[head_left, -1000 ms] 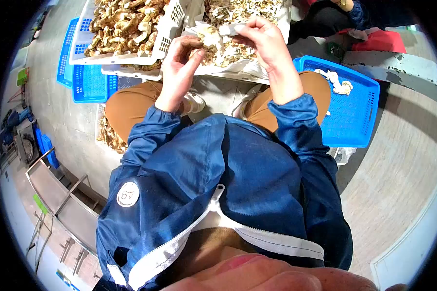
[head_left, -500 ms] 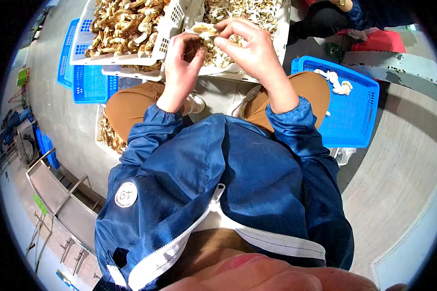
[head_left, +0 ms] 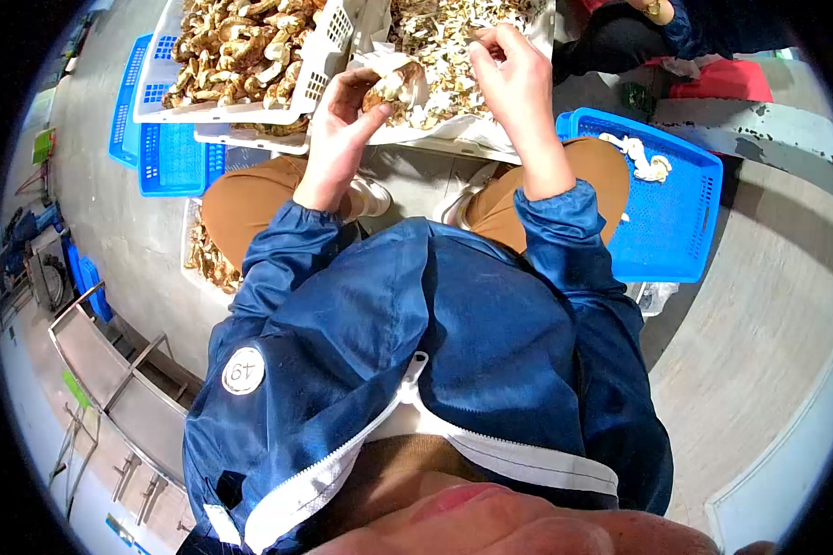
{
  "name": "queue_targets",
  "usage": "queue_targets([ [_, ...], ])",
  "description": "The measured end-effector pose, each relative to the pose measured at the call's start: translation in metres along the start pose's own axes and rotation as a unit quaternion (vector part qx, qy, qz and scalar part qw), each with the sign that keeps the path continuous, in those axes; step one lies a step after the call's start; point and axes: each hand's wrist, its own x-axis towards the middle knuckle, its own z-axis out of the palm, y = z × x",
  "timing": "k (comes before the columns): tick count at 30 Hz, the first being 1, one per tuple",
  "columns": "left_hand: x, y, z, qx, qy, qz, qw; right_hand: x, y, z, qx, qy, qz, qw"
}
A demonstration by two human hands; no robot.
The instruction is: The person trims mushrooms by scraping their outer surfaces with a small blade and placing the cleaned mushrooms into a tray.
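Your left hand (head_left: 336, 139) was clamped on a mushroom (head_left: 396, 85) — its browned end lay between thumb and fingers, its paler part jutted towards your right; your right hand (head_left: 518, 88) stood apart from it, thumb and fingers bent close, though whether they met or pinched anything could not be told; beneath both, a white tray (head_left: 453, 146) held pale trimmings (head_left: 449, 65); beside it, a perforated white crate (head_left: 335, 51) held brown mushrooms (head_left: 250, 55); a blue basket (head_left: 662, 227) — by your right knee — held several white pieces (head_left: 652, 166).
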Motion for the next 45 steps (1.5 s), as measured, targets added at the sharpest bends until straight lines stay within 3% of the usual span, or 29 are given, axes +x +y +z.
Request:
queue_targets([
  [3,0.002,-0.006,-0.004,-0.054,0.001,-0.027,0.998,0.000,0.008,0.001,-0.007,0.034,-0.120,0.992],
  [7,0.006,-0.006,-0.005,-0.068,-0.010,-0.036,0.997,-0.007,-0.029,-0.005,0.096,-0.111,-0.041,0.988],
  [13,0.005,-0.007,0.000,-0.050,-0.004,-0.018,0.999,-0.017,-0.028,0.007,0.245,-0.154,-0.006,0.957],
  [18,0.004,-0.010,0.000,-0.011,0.003,0.011,1.000,-0.018,-0.025,0.009,0.263,-0.164,-0.016,0.951],
  [24,0.001,-0.011,0.004,0.008,0.026,0.003,1.000,-0.021,-0.033,0.006,0.184,-0.160,-0.002,0.970],
  [30,-0.004,-0.009,0.008,-0.007,0.024,-0.006,1.000,-0.025,-0.037,0.014,0.080,-0.075,-0.092,0.990],
  [33,-0.001,-0.011,0.009,-0.018,0.019,0.000,1.000,-0.026,-0.034,0.018,0.164,-0.058,-0.014,0.985],
  [34,-0.002,-0.010,0.008,-0.016,0.019,-0.001,1.000,-0.024,-0.033,0.017,0.158,-0.044,0.010,0.986],
  [35,-0.003,-0.010,0.007,-0.014,0.018,-0.001,1.000,-0.022,-0.027,0.019,0.081,0.018,-0.037,0.996],
  [37,-0.002,-0.010,0.007,-0.025,0.013,-0.003,1.000,-0.016,-0.023,0.015,0.129,0.005,0.025,0.991],
  [38,-0.003,-0.010,0.006,-0.038,0.011,-0.005,0.999,-0.015,-0.023,0.010,0.091,-0.019,0.063,0.994],
  [42,0.000,-0.011,0.004,-0.063,0.006,0.003,0.998,-0.017,-0.022,0.007,0.189,-0.089,0.015,0.978],
  [45,0.003,-0.011,0.003,-0.024,0.007,0.013,1.000,-0.019,-0.028,0.005,0.184,-0.132,-0.007,0.974],
])
